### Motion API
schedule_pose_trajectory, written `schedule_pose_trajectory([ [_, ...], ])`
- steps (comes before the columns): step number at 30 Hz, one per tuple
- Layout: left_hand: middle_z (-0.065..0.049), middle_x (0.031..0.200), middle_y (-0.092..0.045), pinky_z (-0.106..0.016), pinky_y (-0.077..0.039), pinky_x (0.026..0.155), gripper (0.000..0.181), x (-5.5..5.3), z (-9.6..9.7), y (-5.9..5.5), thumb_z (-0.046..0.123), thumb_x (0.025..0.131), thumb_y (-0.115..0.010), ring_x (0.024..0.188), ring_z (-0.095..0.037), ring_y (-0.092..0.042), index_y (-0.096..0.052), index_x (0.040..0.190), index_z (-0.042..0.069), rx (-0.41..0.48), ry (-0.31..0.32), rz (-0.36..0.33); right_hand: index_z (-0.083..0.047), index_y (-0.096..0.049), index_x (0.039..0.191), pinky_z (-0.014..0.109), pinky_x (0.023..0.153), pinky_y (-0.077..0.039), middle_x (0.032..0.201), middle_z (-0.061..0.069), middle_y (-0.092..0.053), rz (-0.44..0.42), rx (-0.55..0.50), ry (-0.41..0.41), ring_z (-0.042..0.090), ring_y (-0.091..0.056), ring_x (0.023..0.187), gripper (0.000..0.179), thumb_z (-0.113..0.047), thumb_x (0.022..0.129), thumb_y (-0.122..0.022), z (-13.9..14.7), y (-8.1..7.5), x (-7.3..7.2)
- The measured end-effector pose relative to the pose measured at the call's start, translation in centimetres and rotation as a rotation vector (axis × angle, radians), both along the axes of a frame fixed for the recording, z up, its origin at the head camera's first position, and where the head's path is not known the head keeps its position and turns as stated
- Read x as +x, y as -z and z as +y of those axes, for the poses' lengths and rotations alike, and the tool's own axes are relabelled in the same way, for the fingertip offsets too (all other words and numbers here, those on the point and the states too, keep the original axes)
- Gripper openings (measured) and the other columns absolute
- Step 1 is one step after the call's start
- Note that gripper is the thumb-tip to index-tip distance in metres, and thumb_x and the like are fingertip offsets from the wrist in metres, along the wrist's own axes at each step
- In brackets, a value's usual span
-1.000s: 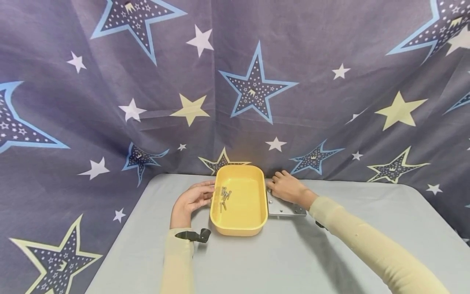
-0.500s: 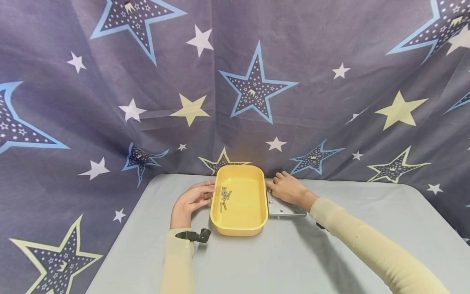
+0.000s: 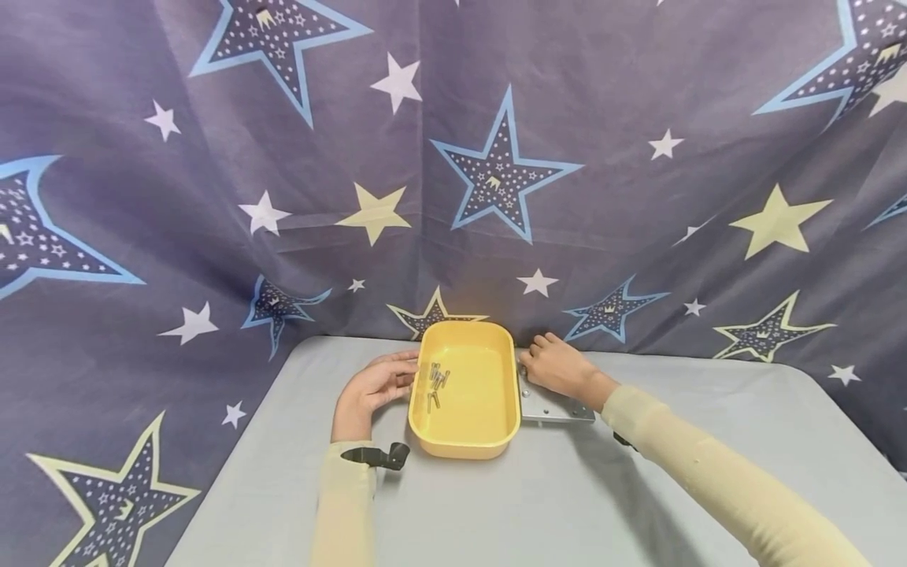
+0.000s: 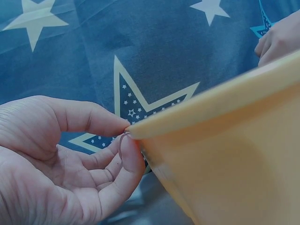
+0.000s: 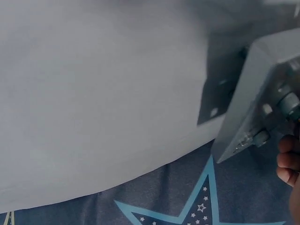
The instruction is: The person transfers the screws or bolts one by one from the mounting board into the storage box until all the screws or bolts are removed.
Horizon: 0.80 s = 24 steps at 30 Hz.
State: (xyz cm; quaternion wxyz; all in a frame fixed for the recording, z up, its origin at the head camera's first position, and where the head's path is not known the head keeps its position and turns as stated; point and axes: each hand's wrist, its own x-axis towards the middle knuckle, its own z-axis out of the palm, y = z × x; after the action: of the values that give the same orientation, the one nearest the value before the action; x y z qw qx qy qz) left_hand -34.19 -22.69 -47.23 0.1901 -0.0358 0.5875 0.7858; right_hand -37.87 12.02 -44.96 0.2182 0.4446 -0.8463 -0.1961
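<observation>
My left hand [image 3: 375, 382] is at the left side of a yellow plastic tray [image 3: 464, 452]. In the left wrist view its thumb and forefinger pinch the tray's rim [image 4: 197, 105]. Several small metal bolts [image 3: 437, 379] lie inside the tray, toward the left. To the tray's right is a flat metal plate [image 3: 556, 409] with holes and fasteners. My right hand [image 3: 560, 370] bends over its far left part, fingers curled. The right wrist view has those fingers at a bolt [image 5: 289, 104] on the plate's face; the fingertips' contact is mostly out of frame.
A pale grey table [image 3: 531, 512] carries everything. Behind it hangs a dark curtain [image 3: 623, 220] printed with stars, close to the far table edge. A black strap mount [image 3: 386, 455] sits on the left wrist near the tray's front left corner.
The head view has shifted slightly, so the scene appears a little lower and farther right. Both hands, the tray and the plate keep their places relative to each other.
</observation>
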Motion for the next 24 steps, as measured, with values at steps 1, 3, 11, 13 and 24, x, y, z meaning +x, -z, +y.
schedule_pose_trajectory([
  [1, -0.005, 0.107, -0.071, -0.023, -0.058, 0.081, 0.056, 0.01, 0.02, 0.01, -0.002, 0.101, -0.052, 0.089, -0.011, -0.067, -0.033, 0.153, -0.008, -0.002, 0.002, 0.001, -0.013, -0.06, 0.09, 0.036, 0.075, -0.048, 0.079, 0.002, -0.068, -0.003, 0.001, 0.0, 0.023, -0.058, 0.079, 0.016, -0.026, 0.096, -0.066, -0.01, -0.08, 0.04],
  [3, -0.005, 0.107, -0.071, -0.023, -0.058, 0.081, 0.056, 0.06, 0.05, -0.01, -0.002, 0.102, -0.051, 0.089, -0.011, -0.067, -0.032, 0.154, -0.008, -0.006, 0.01, 0.009, -0.013, -0.061, 0.092, 0.036, 0.075, -0.048, 0.079, 0.002, -0.068, -0.004, 0.01, 0.003, 0.023, -0.057, 0.079, 0.014, -0.026, 0.096, -0.065, -0.05, -0.22, 0.09],
  [11, -0.002, 0.1, -0.07, -0.021, -0.057, 0.077, 0.057, 0.11, 0.02, 0.08, -0.002, 0.102, -0.05, 0.085, -0.009, -0.066, -0.029, 0.154, -0.009, 0.012, 0.016, 0.006, -0.012, -0.062, 0.096, 0.037, 0.077, -0.048, 0.079, 0.002, -0.069, -0.041, 0.003, 0.02, 0.023, -0.058, 0.079, 0.011, -0.023, 0.096, -0.064, -0.26, -0.38, 0.17],
  [13, -0.002, 0.099, -0.07, -0.021, -0.057, 0.077, 0.057, 0.11, 0.02, 0.11, -0.002, 0.102, -0.049, 0.085, -0.009, -0.066, -0.029, 0.154, -0.009, 0.015, 0.018, 0.005, -0.012, -0.061, 0.093, 0.037, 0.075, -0.048, 0.077, 0.003, -0.068, -0.033, -0.017, 0.008, 0.024, -0.057, 0.077, 0.011, -0.022, 0.095, -0.065, -0.27, -0.32, 0.18],
  [24, -0.002, 0.099, -0.072, -0.022, -0.058, 0.078, 0.057, -0.01, -0.02, 0.21, -0.002, 0.101, -0.051, 0.086, -0.01, -0.068, -0.03, 0.154, -0.01, 0.022, 0.016, 0.014, -0.012, -0.06, 0.08, 0.034, 0.066, -0.044, 0.07, 0.002, -0.067, 0.08, 0.009, -0.095, 0.021, -0.055, 0.07, 0.016, -0.019, 0.093, -0.067, -0.09, -0.15, -0.18],
])
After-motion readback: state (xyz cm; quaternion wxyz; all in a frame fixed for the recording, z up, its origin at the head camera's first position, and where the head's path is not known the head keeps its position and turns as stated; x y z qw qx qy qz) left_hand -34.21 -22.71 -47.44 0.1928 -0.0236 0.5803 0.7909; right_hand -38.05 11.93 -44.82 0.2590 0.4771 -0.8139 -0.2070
